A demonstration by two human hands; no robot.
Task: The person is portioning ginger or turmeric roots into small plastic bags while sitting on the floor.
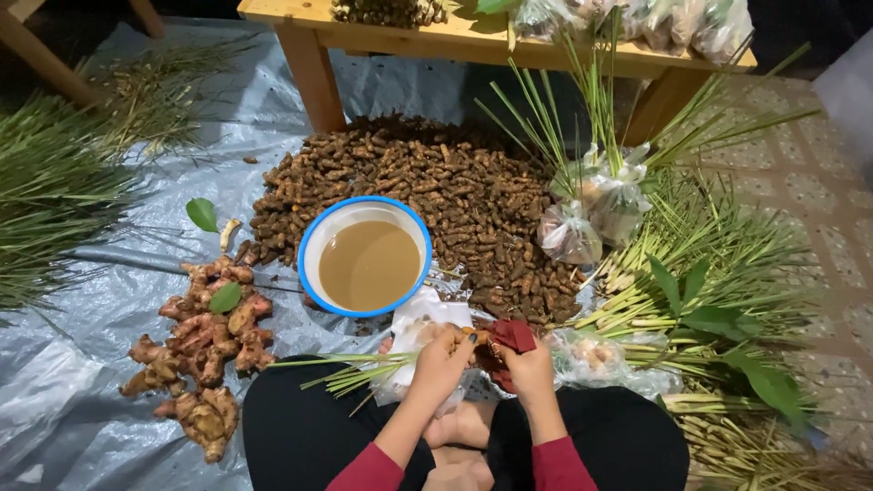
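**Bagging roots: a few bags full, a big pile left**

Head view: A person sits cross-legged on a grey plastic sheet (109, 318). The left hand (443, 359) is curled, and its fingers pinch a small brown root piece (473, 337) at the mouth of a clear plastic bag (414, 332) that lies right under the hand. The right hand (527, 368) is closed around something dark red (512, 336); I cannot tell what it is. The 2 hands are almost touching.

My guess is that the work is far from done. About 3 tied bags (596, 205) stand to the right, with more on the wooden bench (455, 41). But the big heap of small brown roots (427, 186) is still very large. It lies just past the hands, behind a blue-rimmed bowl of brown water (366, 259). Ginger (205, 350) lies to the left, untouched.
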